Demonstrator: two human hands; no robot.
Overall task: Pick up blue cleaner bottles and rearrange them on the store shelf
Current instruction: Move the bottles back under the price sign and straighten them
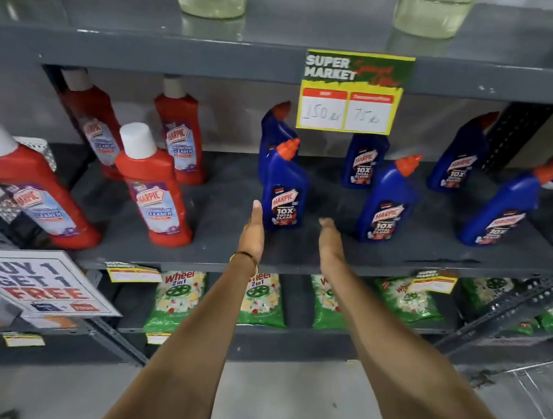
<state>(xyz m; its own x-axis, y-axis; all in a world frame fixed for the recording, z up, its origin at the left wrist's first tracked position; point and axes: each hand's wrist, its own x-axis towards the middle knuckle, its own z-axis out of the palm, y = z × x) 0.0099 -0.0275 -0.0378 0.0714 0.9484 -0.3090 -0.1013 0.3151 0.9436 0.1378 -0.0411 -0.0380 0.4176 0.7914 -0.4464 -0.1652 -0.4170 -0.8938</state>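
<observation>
On the grey metal shelf (220, 209), your open, empty left hand (252, 232) sits just left of the nearest blue plastic cleaner bottle with the orange cap (284, 189). Your open right hand (330, 241) waits right of it; close both grips low around its body, keeping it upright.

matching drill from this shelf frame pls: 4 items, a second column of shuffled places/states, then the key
Items:
1. left hand
2. price sign
3. green packets
4. red bottle

Places/states:
A. hanging from the upper shelf edge
B. lying on the shelf below the cleaners
C. open, just left of the front blue bottle
D. standing left of the blue bottles, white cap

Pairs: 1-C, 2-A, 3-B, 4-D
</observation>
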